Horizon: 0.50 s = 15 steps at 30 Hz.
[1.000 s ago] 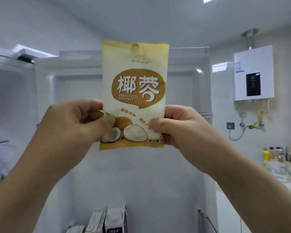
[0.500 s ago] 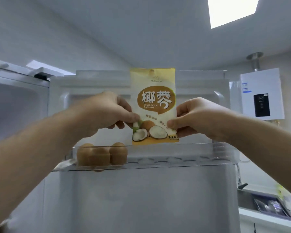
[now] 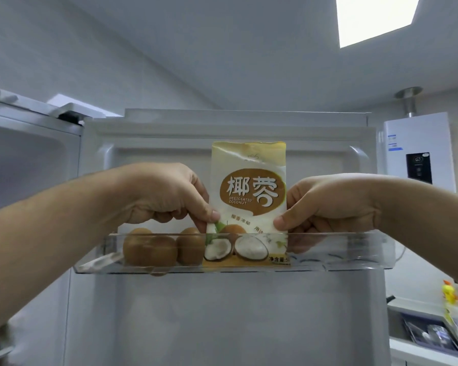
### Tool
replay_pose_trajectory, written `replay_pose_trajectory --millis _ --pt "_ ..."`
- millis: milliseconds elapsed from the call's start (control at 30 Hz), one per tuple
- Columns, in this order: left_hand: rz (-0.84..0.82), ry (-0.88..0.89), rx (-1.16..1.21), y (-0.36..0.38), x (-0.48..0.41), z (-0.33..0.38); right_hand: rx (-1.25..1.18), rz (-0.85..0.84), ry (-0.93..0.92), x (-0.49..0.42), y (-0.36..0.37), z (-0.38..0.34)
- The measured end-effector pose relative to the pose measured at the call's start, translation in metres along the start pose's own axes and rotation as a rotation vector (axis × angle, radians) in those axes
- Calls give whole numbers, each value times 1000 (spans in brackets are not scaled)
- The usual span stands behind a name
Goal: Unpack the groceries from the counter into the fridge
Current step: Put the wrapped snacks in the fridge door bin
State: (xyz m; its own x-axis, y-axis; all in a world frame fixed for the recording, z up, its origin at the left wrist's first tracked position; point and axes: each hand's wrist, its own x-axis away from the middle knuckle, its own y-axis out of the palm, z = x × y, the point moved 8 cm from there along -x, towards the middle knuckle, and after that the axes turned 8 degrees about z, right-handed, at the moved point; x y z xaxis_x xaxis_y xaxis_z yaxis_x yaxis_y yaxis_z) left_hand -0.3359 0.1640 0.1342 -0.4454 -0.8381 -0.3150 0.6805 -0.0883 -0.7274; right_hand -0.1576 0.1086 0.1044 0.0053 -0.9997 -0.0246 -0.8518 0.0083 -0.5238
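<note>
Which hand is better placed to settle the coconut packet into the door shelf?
Probably the right hand: it reaches down behind the clear shelf wall beside the packet, where the shelf is bare. The left hand pinches just above the eggs.

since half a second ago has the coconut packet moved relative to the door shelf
Yes. The coconut packet has dropped: its bottom edge was about level with the rim of the clear door shelf, and now sits below it, inside the shelf.

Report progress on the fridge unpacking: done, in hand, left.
Done: brown eggs sit in the clear plastic door shelf. In hand: the left hand and right hand pinch the yellow-and-white desiccated coconut packet, its lower end already behind the shelf's front wall, not yet released. Left: let go; the counter is barely in view, remaining groceries unclear.
</note>
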Motion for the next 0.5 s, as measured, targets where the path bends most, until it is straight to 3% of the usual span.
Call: replay_pose_trajectory --millis 500 --pt "17 -4 -36 2 -8 -14 116 102 33 -8 -2 4"
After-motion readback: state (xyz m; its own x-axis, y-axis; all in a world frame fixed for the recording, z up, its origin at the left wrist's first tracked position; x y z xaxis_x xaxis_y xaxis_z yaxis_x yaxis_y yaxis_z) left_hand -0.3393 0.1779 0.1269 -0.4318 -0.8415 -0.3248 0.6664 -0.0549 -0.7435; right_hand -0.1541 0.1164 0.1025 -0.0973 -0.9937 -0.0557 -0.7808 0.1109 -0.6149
